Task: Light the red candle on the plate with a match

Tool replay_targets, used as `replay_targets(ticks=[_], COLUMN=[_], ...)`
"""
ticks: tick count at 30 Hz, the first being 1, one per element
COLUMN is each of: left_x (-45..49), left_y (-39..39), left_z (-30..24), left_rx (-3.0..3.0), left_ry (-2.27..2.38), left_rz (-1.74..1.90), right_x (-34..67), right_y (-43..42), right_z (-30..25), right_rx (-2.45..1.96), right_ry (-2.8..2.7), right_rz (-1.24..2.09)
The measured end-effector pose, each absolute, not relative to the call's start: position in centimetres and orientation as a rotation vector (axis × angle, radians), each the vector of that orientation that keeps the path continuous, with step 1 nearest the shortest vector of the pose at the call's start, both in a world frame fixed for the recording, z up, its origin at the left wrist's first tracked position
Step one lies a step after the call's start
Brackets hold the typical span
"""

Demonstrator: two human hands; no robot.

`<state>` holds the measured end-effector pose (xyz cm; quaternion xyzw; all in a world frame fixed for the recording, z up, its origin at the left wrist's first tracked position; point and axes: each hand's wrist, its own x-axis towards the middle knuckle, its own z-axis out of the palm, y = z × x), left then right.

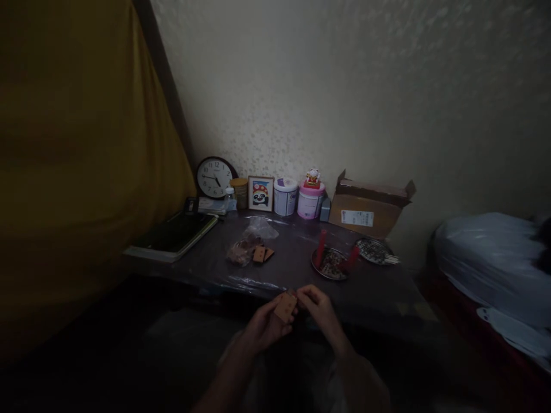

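Observation:
My left hand (267, 324) is closed around a small tan tag-like card (286, 306), held just in front of the dark table's near edge (241, 282). My right hand (317, 308) pinches at the card's upper right corner, fingers pressed together. On the table beyond lie more tan cards (262, 254) beside a clear plastic bag (247, 244) of small pieces. To their right sits a round dish (330, 264) of small beads, with two red stick-shaped things resting on it.
Along the wall stand a clock (214, 177), a framed panda picture (260, 193), two tubs (286, 195), a figurine and an open cardboard box (369, 208). A notebook (174, 234) lies at the left. A second dish (373, 250) sits at the right. Yellow fabric hangs on the left.

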<state>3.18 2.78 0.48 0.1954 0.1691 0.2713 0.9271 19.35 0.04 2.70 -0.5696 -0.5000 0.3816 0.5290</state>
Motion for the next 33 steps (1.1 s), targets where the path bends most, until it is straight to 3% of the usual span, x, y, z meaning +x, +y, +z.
replay_targets(ticks=[33], left_x=[3.1], left_y=[2.4], left_z=[-1.6], left_rx=[0.489], left_ry=[0.312], left_rz=[0.597], right_x=[19.9], right_y=[-1.1], right_z=[2.2], right_rx=[-1.418], right_ry=[-1.705], right_rz=[0.714])
